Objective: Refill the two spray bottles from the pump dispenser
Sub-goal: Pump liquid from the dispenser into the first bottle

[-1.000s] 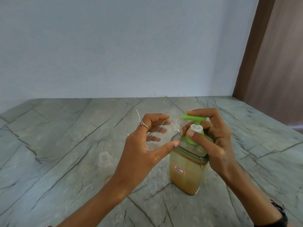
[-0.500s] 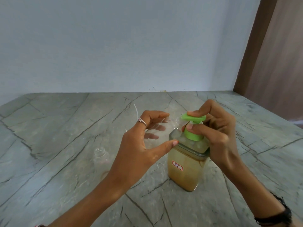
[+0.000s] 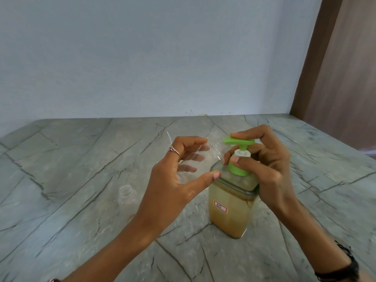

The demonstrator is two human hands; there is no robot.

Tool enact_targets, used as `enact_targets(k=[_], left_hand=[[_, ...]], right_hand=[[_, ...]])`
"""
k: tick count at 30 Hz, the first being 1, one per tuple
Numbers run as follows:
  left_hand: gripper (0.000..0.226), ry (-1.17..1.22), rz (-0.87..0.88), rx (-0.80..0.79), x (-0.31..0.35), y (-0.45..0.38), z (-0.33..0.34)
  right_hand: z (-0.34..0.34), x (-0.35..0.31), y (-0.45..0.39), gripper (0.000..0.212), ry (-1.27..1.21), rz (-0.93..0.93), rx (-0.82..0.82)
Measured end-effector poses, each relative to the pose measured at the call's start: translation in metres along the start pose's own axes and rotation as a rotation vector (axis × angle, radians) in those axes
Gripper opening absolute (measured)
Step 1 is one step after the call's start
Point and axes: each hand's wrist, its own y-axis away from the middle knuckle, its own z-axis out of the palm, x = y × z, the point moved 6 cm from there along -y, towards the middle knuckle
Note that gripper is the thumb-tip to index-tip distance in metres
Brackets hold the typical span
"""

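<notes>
The left hand (image 3: 173,180) curls round a clear bottle (image 3: 195,159), thumb stretched along its near side and fingers wrapped round the far side, holding it tilted with its mouth up against the green pump (image 3: 239,154) of the dispenser (image 3: 230,210). The right hand (image 3: 266,165) grips the pump, forefinger laid on top of the flat green head and thumb pressed against the collar below. The dispenser stands upright on the stone counter (image 3: 81,159), and a second clear bottle (image 3: 127,195), uncapped, stands left of the left wrist.
</notes>
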Motion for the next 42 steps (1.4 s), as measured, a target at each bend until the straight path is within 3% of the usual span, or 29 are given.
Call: enact_targets(k=[13,23,27,42], left_hand=[[0.045,0.011,-0.012,0.002,-0.002,0.001,0.001],[0.045,0.025,-0.019,0.001,0.001,0.001,-0.001],[0.045,0.013,-0.015,-0.002,0.001,0.001,-0.001],[0.045,0.0,0.002,-0.008,0.002,0.002,0.0]], right_hand=[[-0.001,-0.004,0.002,0.023,0.036,-0.029,-0.013],[0.001,-0.005,0.008,0.044,0.202,-0.078,-0.114],[0.002,-0.003,0.008,0.045,0.157,-0.023,-0.146],[0.0,0.004,0.006,0.031,-0.067,0.067,-0.025]])
